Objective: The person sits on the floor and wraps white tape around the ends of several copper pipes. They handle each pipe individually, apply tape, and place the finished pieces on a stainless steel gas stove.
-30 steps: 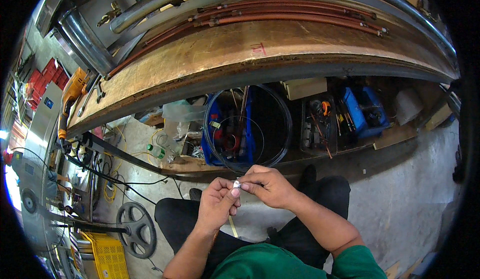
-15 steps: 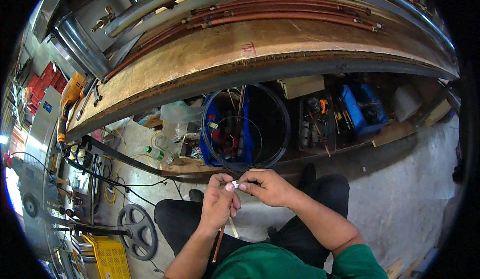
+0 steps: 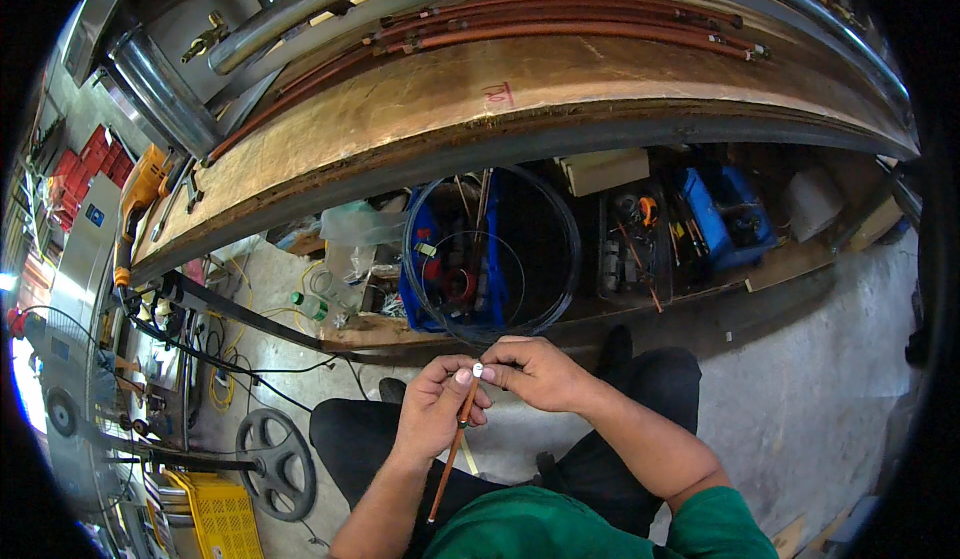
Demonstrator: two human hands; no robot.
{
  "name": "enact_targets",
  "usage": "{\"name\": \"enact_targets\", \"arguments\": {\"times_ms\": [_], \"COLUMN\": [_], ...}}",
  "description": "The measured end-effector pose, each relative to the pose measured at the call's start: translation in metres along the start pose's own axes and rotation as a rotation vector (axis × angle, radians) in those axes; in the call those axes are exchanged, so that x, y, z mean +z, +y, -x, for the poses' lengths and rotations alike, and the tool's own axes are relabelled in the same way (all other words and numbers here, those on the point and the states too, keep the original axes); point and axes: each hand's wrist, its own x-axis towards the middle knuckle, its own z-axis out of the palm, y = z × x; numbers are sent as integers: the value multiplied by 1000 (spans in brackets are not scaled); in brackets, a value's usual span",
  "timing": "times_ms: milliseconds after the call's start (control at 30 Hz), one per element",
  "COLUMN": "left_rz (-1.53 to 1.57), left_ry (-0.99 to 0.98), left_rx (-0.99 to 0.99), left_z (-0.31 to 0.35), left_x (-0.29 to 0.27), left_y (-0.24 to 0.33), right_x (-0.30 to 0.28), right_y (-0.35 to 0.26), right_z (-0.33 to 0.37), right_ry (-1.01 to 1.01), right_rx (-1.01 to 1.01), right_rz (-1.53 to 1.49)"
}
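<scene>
Over my lap, a thin copper-coloured rod slants down from my fingers toward my green shirt. My left hand is closed around its upper part. A small white piece sits at the rod's top end, and my right hand pinches it between thumb and fingertips. Both hands meet there, fingertips almost touching. Whether the white piece is fixed to the rod I cannot tell.
Ahead is a wooden bench with long copper-coloured tubes and an orange power tool. On the shelf below lie a wire coil, a blue crate and a blue bin. A black handwheel stands at left.
The rod has tilted and shows more of its length between my hands. My left fingers have shifted around it, and the white piece has turned slightly in my right fingertips.
</scene>
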Motion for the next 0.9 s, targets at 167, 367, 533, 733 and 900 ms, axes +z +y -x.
{"name": "enact_targets", "arguments": {"times_ms": [167, 367, 533, 733, 900], "left_rz": [202, 193, 122, 69, 78], "left_ry": [23, -19, 62, 31, 68], "left_rx": [10, 76, 74, -10, -67], "left_z": [0, 5, 6, 4, -2], "left_x": [1, -1, -2, -7, -7], "left_y": [-10, -19, -20, -11, -4], "right_x": [2, 2, 2, 0, 1], "right_y": [-1, 0, 1, 2, 6], "right_z": [-1, -1, -1, -1, -2], "right_ry": [-18, -29, 9, 31, 65], "right_rx": [32, 16, -20, 8, -16], "right_rz": [-27, -33, 16, 14, 56]}}
